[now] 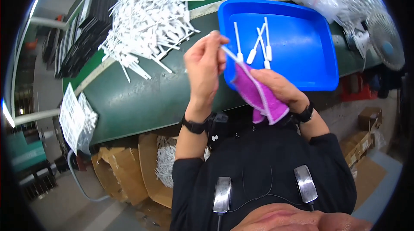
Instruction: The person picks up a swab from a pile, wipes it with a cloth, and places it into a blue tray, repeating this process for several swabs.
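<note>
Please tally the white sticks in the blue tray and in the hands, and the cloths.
White sticks in the blue tray: 4
White stick in the left hand: 1
Purple cloth in the right hand: 1
Total: 6

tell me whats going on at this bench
A person's left hand pinches one thin white plastic stick while the right hand holds a purple cloth against it. Three similar sticks lie in the blue tray, and a big pile of sticks sits on the green table.
</note>
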The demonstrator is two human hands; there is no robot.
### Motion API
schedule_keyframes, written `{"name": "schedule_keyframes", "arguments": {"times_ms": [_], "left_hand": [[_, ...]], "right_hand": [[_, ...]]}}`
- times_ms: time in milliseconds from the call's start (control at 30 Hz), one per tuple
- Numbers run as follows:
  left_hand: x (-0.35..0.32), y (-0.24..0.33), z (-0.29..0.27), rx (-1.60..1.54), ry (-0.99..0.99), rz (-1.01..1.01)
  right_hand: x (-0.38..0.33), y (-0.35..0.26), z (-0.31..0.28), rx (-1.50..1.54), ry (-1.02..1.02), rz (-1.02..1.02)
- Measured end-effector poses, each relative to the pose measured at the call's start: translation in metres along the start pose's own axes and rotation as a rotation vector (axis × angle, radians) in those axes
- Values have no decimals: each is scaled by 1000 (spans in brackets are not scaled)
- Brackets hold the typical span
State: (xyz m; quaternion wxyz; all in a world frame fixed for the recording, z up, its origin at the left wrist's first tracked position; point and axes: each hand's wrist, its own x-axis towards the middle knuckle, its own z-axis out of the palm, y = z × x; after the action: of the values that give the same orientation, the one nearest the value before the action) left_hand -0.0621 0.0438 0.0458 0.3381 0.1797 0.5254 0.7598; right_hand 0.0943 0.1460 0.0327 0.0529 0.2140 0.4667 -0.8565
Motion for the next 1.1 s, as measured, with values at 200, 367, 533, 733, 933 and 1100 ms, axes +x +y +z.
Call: {"name": "schedule_keyframes", "arguments": {"times_ms": [200, 367, 533, 733, 933, 1100], "left_hand": [[14, -11, 26, 49, -128, -74], [40, -17, 3, -129, -18, -104], [46, -22, -20, 299, -146, -234], [31, 3, -116, 1625, 393, 403], [34, -4, -150, 1766, 252, 407], [16, 9, -121, 1123, 241, 116]], "right_hand": [[-22, 33, -36, -619, 46, -756], [-38, 40, -53, 109, -24, -163], [-34, 43, -54, 347, -34, -95], [-17, 7, -44, 674, -99, -328], [-7, 23, -41, 738, -221, -370], [-11, 10, -28, 633, 254, -297]]}}
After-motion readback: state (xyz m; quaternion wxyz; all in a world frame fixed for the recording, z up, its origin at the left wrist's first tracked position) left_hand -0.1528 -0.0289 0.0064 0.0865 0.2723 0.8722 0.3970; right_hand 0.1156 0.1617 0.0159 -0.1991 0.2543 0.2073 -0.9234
